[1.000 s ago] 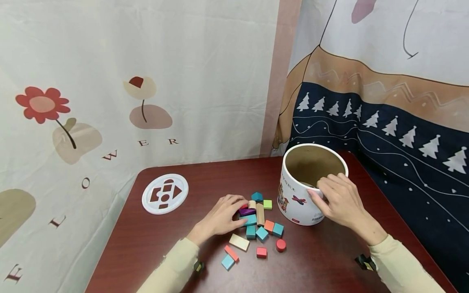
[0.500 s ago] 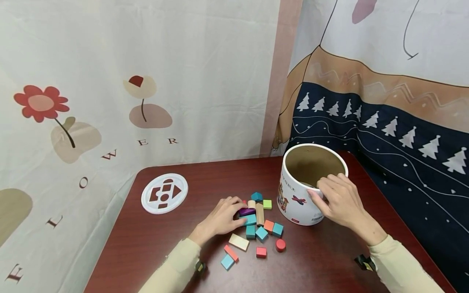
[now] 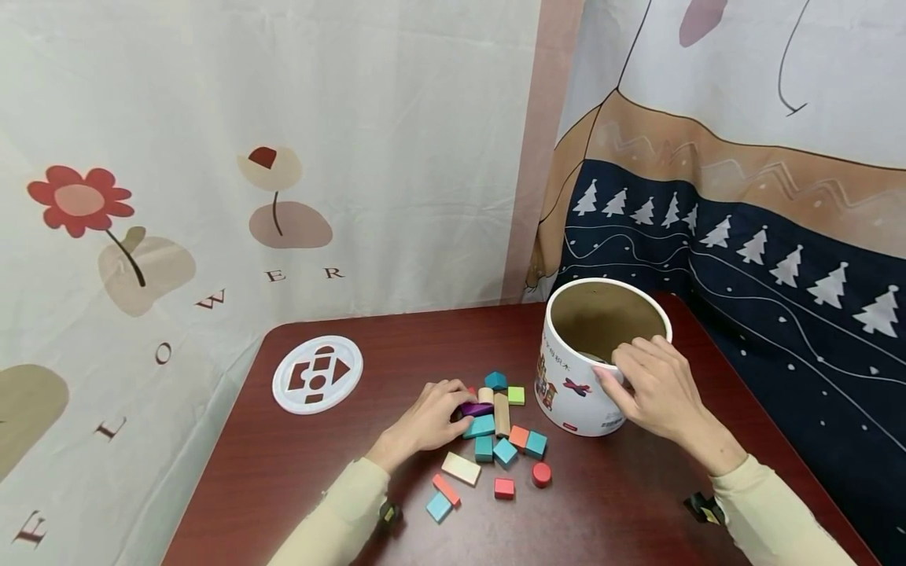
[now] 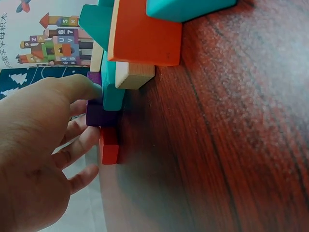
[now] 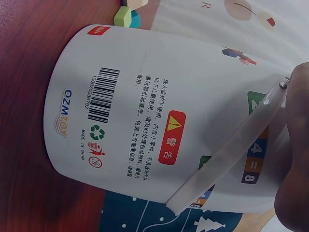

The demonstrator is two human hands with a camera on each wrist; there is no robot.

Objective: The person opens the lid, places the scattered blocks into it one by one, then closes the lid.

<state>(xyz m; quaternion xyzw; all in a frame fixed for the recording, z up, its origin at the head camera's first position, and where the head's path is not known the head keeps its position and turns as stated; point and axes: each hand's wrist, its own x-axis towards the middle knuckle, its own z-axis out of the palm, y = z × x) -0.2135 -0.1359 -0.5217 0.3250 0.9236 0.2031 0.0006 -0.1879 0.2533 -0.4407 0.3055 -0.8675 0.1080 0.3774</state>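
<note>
My left hand reaches over the left side of a cluster of coloured wooden blocks and pinches a purple block between thumb and fingers. In the left wrist view, the thumb overlaps the purple block beside a teal block, and a red block lies just below the fingers. With my right hand I grip the near right rim of a white toy bucket, thumb outside and fingers over the edge. The bucket's printed wall and a white strap handle fill the right wrist view.
A round white lid with shaped cut-outs lies at the table's back left. Several loose blocks sit nearer me, among them a cream block, a red cylinder and a light blue block. Printed curtains hang behind the table.
My left thumb has shifted slightly off the teal block toward the purple block, which now sits slightly tilted. My right hand and the bucket have stayed in place.
</note>
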